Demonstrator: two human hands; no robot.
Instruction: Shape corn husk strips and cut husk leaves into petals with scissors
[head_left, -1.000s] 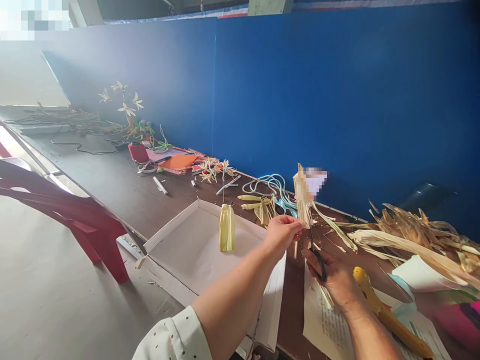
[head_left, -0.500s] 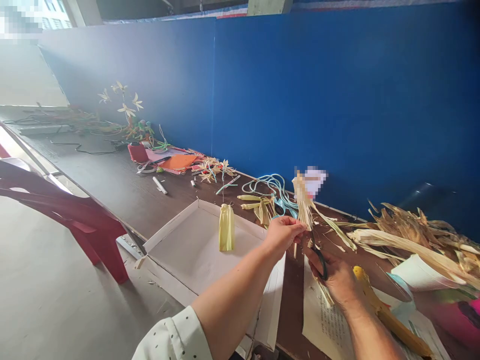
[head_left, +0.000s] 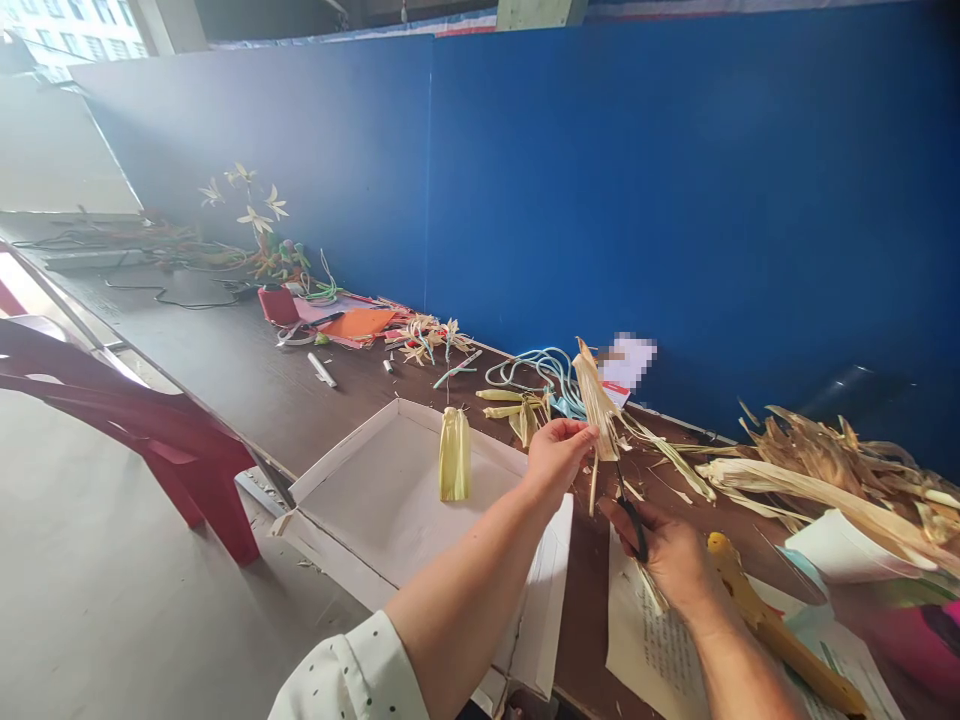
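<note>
Pinched in my left hand (head_left: pixel 556 458) is a dry, pale corn husk piece (head_left: pixel 597 405), held upright over the table. My right hand (head_left: pixel 667 555) grips black-handled scissors (head_left: pixel 634 525), their blades pointing up toward the lower edge of the husk. Whether the blades touch the husk I cannot tell. Beneath my left forearm lies a shallow white cardboard tray (head_left: pixel 352 455). Over the tray stands a yellow-green husk bundle (head_left: pixel 454 455) with a thin wire at its top. Under my right hand are husk scraps (head_left: pixel 649 588) on a printed sheet (head_left: pixel 637 640).
A pile of dry husks (head_left: pixel 832 460) and a white cup (head_left: pixel 847 545) are at the right, near a yellow tool (head_left: pixel 787 640). Blue cord (head_left: pixel 540 370) and husk flowers (head_left: pixel 424 335) lie along the blue partition (head_left: pixel 637 180). A red chair (head_left: pixel 150 430) stands left.
The husk piece in my left hand has shifted slightly left and turned, its tip now pointing higher. The scissors have moved a little down and left, away from my left fingers.
</note>
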